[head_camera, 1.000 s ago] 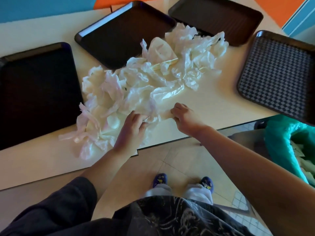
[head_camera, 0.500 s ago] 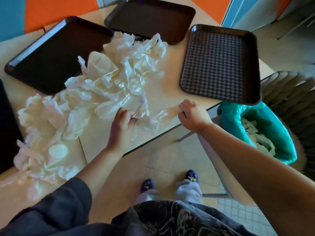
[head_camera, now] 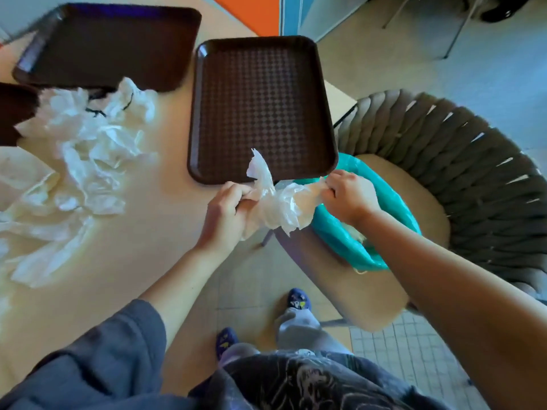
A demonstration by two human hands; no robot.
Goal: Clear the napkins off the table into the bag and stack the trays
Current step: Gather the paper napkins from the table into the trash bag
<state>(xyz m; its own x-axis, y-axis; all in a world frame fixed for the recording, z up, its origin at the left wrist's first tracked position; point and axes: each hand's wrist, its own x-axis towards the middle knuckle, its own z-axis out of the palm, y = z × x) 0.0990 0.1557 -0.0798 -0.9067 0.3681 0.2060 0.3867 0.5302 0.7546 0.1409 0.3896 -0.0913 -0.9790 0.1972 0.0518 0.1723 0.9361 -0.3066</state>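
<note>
A bunch of white crumpled napkins (head_camera: pixel 278 202) hangs past the table's front edge, held at both ends. My left hand (head_camera: pixel 228 211) grips its left side and my right hand (head_camera: pixel 346 196) grips its right side, right over the open teal bag (head_camera: pixel 393 208). The bag sits on a chair seat and holds some napkins inside. A big pile of napkins (head_camera: pixel 85 155) lies on the beige table (head_camera: pixel 154 220) to the left. A brown textured tray (head_camera: pixel 263 105) lies just beyond my hands. A second brown tray (head_camera: pixel 109 42) lies at the back left, and a third tray's corner (head_camera: pixel 14 110) shows at the left edge.
A grey woven chair (head_camera: pixel 461 161) stands to the right of the table, carrying the bag on its tan seat. Tiled floor and my feet in blue slippers (head_camera: pixel 296 300) are below the table edge. Orange and blue wall panels are behind.
Both hands have pulled a bunch of napkins off the pile and carried it right, over the table edge to the bag. The view has swung right, so the far-left tray is out of sight.
</note>
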